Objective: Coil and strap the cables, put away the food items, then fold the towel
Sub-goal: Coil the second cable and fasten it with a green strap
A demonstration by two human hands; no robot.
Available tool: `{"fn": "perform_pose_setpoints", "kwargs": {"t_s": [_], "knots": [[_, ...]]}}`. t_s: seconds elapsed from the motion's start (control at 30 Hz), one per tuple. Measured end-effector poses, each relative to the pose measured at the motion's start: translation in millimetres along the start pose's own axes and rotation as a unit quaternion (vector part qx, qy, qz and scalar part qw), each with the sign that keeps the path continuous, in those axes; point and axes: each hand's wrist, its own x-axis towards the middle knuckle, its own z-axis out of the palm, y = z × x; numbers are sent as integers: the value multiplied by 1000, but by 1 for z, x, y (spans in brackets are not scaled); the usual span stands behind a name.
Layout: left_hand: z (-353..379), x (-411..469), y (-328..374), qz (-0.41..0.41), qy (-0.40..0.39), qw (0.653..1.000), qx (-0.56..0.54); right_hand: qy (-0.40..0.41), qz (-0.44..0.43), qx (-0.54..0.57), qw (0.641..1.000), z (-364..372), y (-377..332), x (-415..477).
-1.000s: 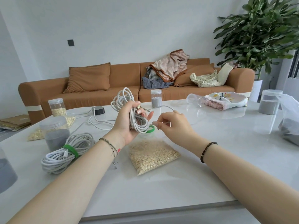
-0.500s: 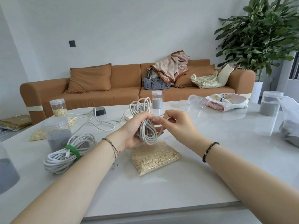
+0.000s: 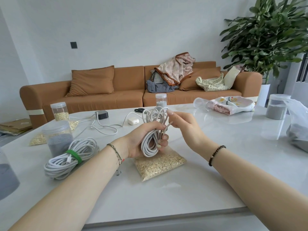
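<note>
The left hand [image 3: 141, 139] clamps its fingers round a coil [image 3: 152, 134] of smooth white round cable, held above a clear bag of oats [image 3: 160, 164] on the glossy table [image 3: 200, 180]. The right hand [image 3: 185, 125] pinches the cable's end between thumb and fingertips. At left lies a bundle [image 3: 70, 159] with a green strap [image 3: 74, 155], touching a clear jar [image 3: 57, 135] of grey powder.

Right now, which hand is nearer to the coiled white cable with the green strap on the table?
Left. The left hand is just right of the strapped coil; the right hand is farther right.
</note>
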Motion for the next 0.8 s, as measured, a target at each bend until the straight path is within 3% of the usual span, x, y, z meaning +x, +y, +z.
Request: {"fn": "perform_pose_setpoints", "kwargs": {"t_s": [0.17, 0.3, 0.47, 0.67, 0.8], "knots": [[-6, 0, 3, 39, -40, 996, -75, 20, -16, -1, 1000, -4, 3, 3], [-6, 0, 9, 77, -23, 988, -134, 56, -30, -38, 997, -4, 5, 3], [-6, 3, 8, 52, 8, 989, -139, 113, -100, -105, 983, -3, 7, 5], [-2, 6, 5, -10, 69, 996, -47, 141, -219, -246, 934, -6, 16, 5], [0, 1, 8, -59, 64, 996, 33, 148, -276, -283, 907, -7, 12, 4]]}}
